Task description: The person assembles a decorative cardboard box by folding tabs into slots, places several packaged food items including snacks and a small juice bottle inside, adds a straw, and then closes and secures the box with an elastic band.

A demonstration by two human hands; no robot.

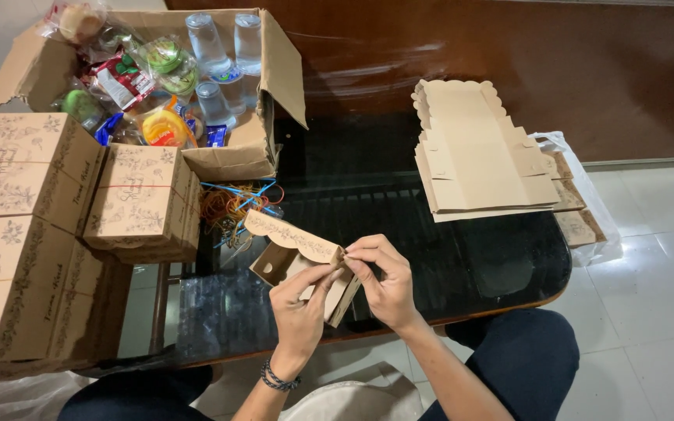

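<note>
Both hands (345, 292) pinch a scallop-edged kraft cardboard box (298, 261), seemingly half-folded.

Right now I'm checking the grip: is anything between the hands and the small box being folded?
Nothing visible. The left hand and right hand both pinch the half-folded kraft box directly, held above the dark glass table, apart from the rubber bands behind it.
</note>
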